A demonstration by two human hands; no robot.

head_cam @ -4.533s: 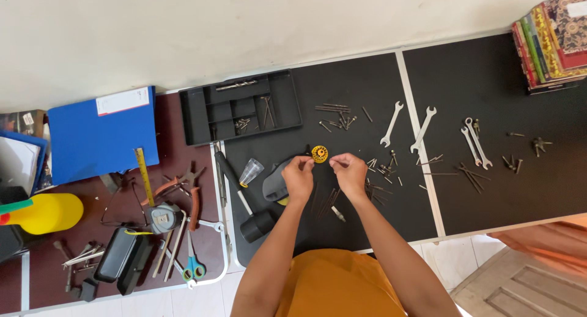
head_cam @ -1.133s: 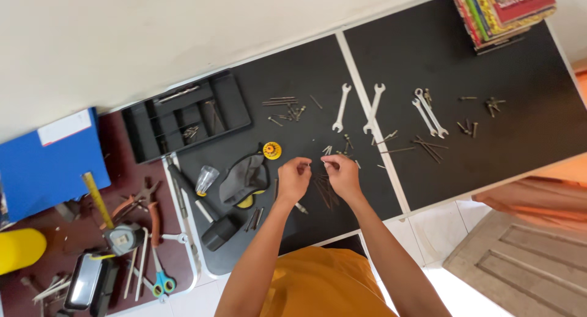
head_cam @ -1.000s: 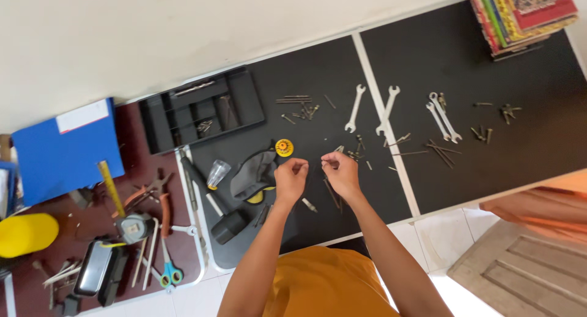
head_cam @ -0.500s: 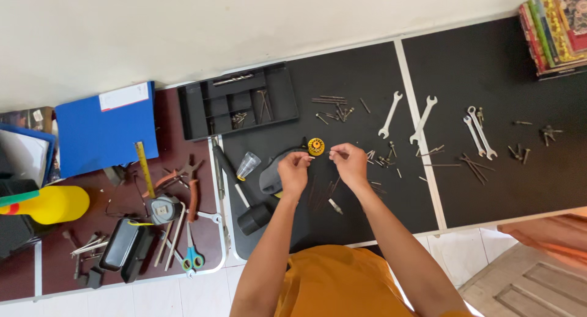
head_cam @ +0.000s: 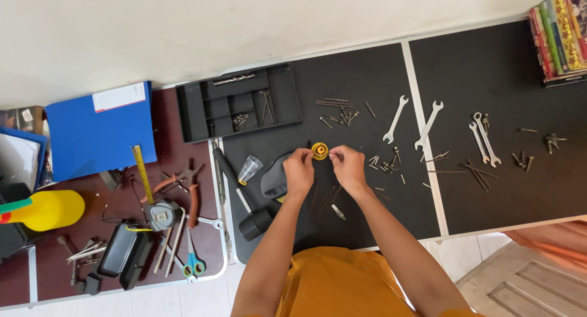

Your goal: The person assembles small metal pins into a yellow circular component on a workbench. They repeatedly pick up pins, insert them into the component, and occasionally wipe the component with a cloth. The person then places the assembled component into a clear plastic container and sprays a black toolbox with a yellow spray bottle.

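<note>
Left hand (head_cam: 299, 173) pinching small yellow disc (head_cam: 319, 150) at fingertips, right hand (head_cam: 348, 168) fingers pressed together beside disc, both over black counter (head_cam: 361, 78), loose screws (head_cam: 386, 165) just right, wrenches (head_cam: 411, 117) beyond, black parts tray (head_cam: 238, 101) upper left, black mallet (head_cam: 241, 198) near left forearm

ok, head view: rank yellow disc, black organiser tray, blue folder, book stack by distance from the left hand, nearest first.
From the left hand:
1. Yellow disc, at its fingertips.
2. Black organiser tray, up-left.
3. Blue folder, far left.
4. Book stack, top-right corner.
</note>
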